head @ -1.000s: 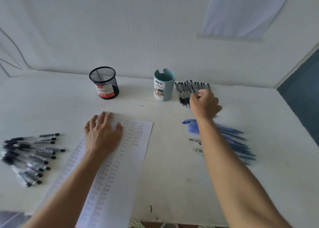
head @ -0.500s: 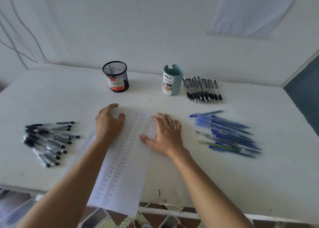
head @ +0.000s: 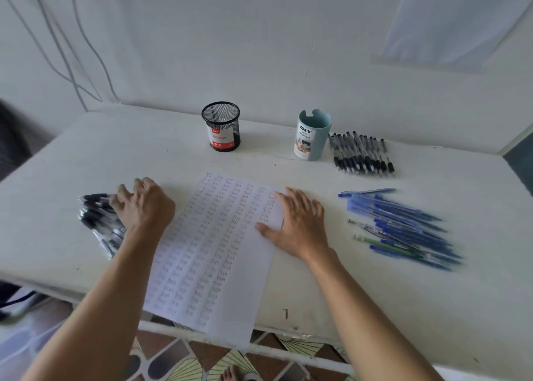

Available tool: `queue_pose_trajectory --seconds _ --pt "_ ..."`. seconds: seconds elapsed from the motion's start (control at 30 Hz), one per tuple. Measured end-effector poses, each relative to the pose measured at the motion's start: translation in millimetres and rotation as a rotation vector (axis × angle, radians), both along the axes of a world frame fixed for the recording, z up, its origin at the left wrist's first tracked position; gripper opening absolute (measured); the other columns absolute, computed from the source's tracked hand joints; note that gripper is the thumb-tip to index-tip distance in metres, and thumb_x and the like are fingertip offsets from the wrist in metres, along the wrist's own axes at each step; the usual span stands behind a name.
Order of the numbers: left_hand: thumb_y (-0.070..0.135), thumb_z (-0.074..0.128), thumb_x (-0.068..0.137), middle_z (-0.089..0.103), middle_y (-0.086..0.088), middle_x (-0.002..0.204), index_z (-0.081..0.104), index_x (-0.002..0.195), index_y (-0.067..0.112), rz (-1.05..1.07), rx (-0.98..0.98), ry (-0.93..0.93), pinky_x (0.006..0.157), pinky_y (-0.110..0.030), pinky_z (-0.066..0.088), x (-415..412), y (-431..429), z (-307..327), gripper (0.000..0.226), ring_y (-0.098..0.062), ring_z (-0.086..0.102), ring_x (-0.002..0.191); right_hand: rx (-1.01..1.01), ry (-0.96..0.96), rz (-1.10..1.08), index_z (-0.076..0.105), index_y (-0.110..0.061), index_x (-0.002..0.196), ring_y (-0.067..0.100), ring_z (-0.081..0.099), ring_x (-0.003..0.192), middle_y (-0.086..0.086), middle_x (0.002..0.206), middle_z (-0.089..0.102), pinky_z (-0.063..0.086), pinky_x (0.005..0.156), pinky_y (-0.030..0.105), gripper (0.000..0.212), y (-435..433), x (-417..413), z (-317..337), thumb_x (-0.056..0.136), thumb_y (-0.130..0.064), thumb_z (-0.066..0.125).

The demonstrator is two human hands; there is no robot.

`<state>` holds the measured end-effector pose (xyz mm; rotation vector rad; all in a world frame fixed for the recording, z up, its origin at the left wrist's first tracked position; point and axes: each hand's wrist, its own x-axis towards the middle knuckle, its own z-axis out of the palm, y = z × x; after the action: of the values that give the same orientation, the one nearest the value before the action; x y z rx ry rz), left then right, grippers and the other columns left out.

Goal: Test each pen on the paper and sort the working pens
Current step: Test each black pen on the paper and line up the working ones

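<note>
My left grip [head: 144, 206] is curled on the black pens [head: 96, 207] left of the paper [head: 213, 253], can't tell if it's pinching one. They look light and slick, so I'd pinch mid-barrel. Right grip [head: 300, 225] is spread flat on the paper.

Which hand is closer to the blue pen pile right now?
Right. The right hand rests on the paper at its right edge, beside the blue pen pile, not touching. The left hand is across the paper, on the black pens at left.
</note>
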<state>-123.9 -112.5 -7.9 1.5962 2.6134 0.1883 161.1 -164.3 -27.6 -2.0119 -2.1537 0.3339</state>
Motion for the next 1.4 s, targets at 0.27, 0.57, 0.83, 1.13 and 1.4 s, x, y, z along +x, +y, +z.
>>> queue_pose_trajectory --seconds 0.27,0.57,0.83,1.13,1.4 --pt "-0.010 0.056 0.089 0.071 -0.025 0.106 0.072 0.108 0.001 -0.187 0.321 -0.045 0.091 -0.050 0.041 -10 -6 -11 0.028 -0.042 0.055 0.109 0.011 -0.004 -0.017 0.026 -0.030 0.152 0.018 0.009 0.152 -0.003 0.165 0.015 0.007 0.119 0.049 0.109 1 0 -1 0.062 -0.090 0.015" --pt "0.006 0.053 0.101 0.067 -0.021 0.119 0.050 0.119 0.006 -0.675 0.872 -0.388 0.092 -0.040 0.049 39 -13 15 0.018 -0.028 0.062 0.117 -0.045 0.045 0.000 0.025 -0.033 0.153 0.015 0.004 0.153 -0.005 0.166 0.011 0.005 0.119 0.048 0.101 1 3 4 0.065 -0.083 0.015" --pt "0.034 0.033 0.109 0.036 0.001 0.060 0.061 0.091 0.019 -0.487 0.527 -1.454 0.046 -0.023 0.021 95 -19 54 0.036 -0.010 0.024 0.047 -0.081 0.043 0.107 0.017 -0.028 0.156 0.009 -0.001 0.152 -0.007 0.167 0.002 0.011 0.118 0.045 0.105 -3 26 5 0.072 -0.085 0.045" --pt "0.032 0.043 0.101 0.054 0.001 0.073 0.068 0.108 0.014 -0.239 0.371 -1.918 0.042 -0.021 0.015 121 -8 55 0.031 -0.009 0.020 0.046 -0.014 0.007 0.116 0.014 -0.028 0.156 0.017 -0.009 0.153 -0.001 0.167 -0.005 0.002 0.122 0.050 0.109 -8 23 2 0.069 -0.093 0.023" --pt "0.029 0.037 0.105 0.067 -0.007 0.120 0.065 0.126 0.014 -0.257 0.246 -1.974 0.070 -0.027 0.052 121 -4 21 0.038 -0.018 0.066 0.085 -0.074 -0.091 0.134 0.004 -0.030 0.158 0.021 -0.025 0.150 -0.001 0.166 -0.013 -0.015 0.118 0.055 0.109 -4 22 0 0.074 -0.092 0.033"
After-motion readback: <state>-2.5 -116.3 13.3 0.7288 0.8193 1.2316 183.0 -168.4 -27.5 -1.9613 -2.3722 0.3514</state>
